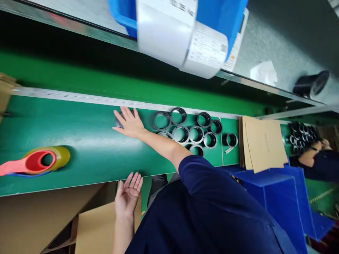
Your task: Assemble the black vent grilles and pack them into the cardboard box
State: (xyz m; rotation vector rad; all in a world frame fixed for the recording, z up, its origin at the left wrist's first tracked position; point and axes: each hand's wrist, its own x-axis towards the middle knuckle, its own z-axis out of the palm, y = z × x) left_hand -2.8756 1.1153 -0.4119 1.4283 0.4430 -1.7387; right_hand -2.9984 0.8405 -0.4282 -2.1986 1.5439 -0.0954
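My right hand (129,124) reaches across the green worktop (87,144), palm down with its fingers spread. Beneath its fingers lies a dark grey piece (118,122), mostly covered, so its full shape is hidden. My left hand (128,195) is off the front edge, palm up, fingers stretched out, with nothing in it. To the right of my right hand stand several black rings (161,121), some with silvery rims; my right forearm hides part of the group. One more black ring (232,140) sits apart, beside a small pale strip.
A red tape dispenser (25,165) with yellow tape (63,158) lies at left. Overhead, a shelf holds a blue bin (222,14) and label rolls (164,38). Cardboard sheets (265,141) and blue boxes (280,201) stand at right, near another person's arm (308,157). Cartons (95,229) are below.
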